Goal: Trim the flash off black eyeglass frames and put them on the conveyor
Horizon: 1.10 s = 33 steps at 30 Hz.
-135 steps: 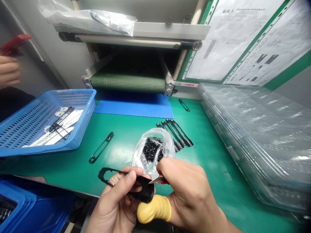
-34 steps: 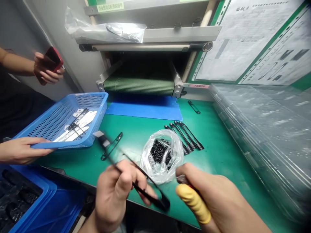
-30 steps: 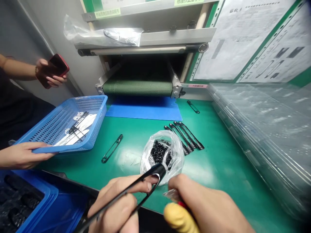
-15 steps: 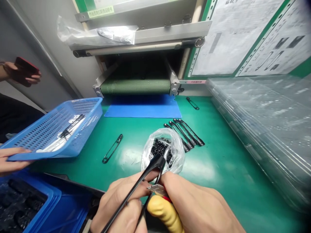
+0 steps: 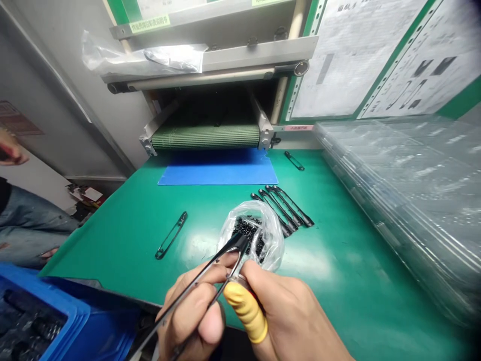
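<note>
My left hand (image 5: 190, 301) grips a long black plastic loop-shaped frame (image 5: 237, 242), its wide end pointing away from me. My right hand (image 5: 289, 306) is closed on a small metal blade (image 5: 237, 279) with a bit of red by it. The blade lies against one bar of the frame; the fingers hide most of it. A yellow finger cot (image 5: 246, 311) covers the right thumb. Just beyond both hands, an open clear plastic bag (image 5: 276, 230) contains small black bits (image 5: 246, 226).
Several similar black frames (image 5: 289, 208) lie beside the bag, another frame (image 5: 171, 235) to the left. Clear trays (image 5: 387, 200) are stacked right. A conveyor (image 5: 206, 138) stands behind a blue sheet (image 5: 218, 170). Blue bins (image 5: 86, 321) are lower left; another person's hand (image 5: 11, 150) is far left.
The blue basket and the other person's hand on it have left the table's left side. The phone is out of view. My hands keep their grip, with the blade closer against the frame's bar.
</note>
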Motion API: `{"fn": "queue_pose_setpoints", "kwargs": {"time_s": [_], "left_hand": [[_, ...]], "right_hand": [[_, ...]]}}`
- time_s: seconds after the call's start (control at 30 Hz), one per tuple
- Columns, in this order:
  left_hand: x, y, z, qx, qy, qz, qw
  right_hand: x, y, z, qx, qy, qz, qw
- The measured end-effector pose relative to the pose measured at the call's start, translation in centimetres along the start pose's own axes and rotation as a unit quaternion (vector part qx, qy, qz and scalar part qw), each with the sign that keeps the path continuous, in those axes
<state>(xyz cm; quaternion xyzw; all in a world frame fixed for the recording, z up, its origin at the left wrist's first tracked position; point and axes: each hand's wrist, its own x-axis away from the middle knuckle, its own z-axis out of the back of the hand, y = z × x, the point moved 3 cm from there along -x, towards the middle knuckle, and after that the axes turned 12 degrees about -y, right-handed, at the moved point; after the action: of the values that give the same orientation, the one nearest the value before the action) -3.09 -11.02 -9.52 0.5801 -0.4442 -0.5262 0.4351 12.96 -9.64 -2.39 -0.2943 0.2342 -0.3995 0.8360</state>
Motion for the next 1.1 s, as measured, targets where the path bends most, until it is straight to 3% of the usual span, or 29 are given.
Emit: {"fn": "queue_pose_setpoints", "kwargs": {"time_s": [0.07,0.1,0.17,0.23,0.3,0.37,0.4,0.43,0.53,0.63,0.77,0.93,1.0,1.1], "left_hand": [[-0.9,2.1,-0.6,-0.007,0.063,-0.120,0.991],[-1.5,3.1,-1.1,0.004,0.062,-0.149,0.987],[-2.9,4.2,-2.4,0.051,-0.021,-0.113,0.992],[-4.3,4.4,-3.1,0.067,-0.120,-0.017,0.990],[-5.5,4.1,-2.4,-0.012,-0.167,0.060,0.984],[-6.6,3.6,-0.2,-0.182,-0.169,0.102,0.963],[-7.1,3.2,1.4,-0.284,-0.158,0.119,0.938],[-7.6,2.8,3.2,-0.378,-0.139,0.136,0.905],[-8.3,1.4,8.2,-0.544,-0.092,0.195,0.811],[-8.6,0.0,10.5,-0.561,-0.114,0.213,0.792],[-8.9,-0.6,10.8,-0.567,-0.143,0.214,0.782],[-10.5,0.3,11.2,-0.591,-0.120,0.186,0.776],[-12.9,0.9,10.2,-0.593,-0.124,0.147,0.782],[-19.1,2.0,6.7,-0.589,-0.137,0.072,0.793]], "right_hand": [[-0.2,0.7,0.4,-0.105,0.021,-0.048,0.993],[-0.4,0.9,0.6,-0.176,0.020,-0.070,0.982],[-0.7,1.3,0.6,-0.321,-0.022,-0.097,0.942],[-1.0,2.1,0.8,-0.395,-0.061,-0.106,0.910],[-0.9,4.0,1.9,-0.336,-0.032,-0.120,0.934],[-0.5,7.0,4.1,-0.135,0.042,-0.164,0.976],[-0.2,8.8,5.2,0.005,0.058,-0.205,0.977],[0.1,10.7,6.3,0.142,0.075,-0.278,0.947],[0.8,15.4,8.4,0.225,0.084,-0.358,0.902],[1.3,17.6,8.6,0.248,0.049,-0.377,0.891],[1.7,18.3,7.9,0.248,0.008,-0.381,0.891],[1.9,20.2,8.6,0.185,0.028,-0.378,0.907],[2.0,21.4,9.1,0.152,0.046,-0.386,0.909],[2.4,23.1,9.4,0.112,0.079,-0.402,0.905]]}}
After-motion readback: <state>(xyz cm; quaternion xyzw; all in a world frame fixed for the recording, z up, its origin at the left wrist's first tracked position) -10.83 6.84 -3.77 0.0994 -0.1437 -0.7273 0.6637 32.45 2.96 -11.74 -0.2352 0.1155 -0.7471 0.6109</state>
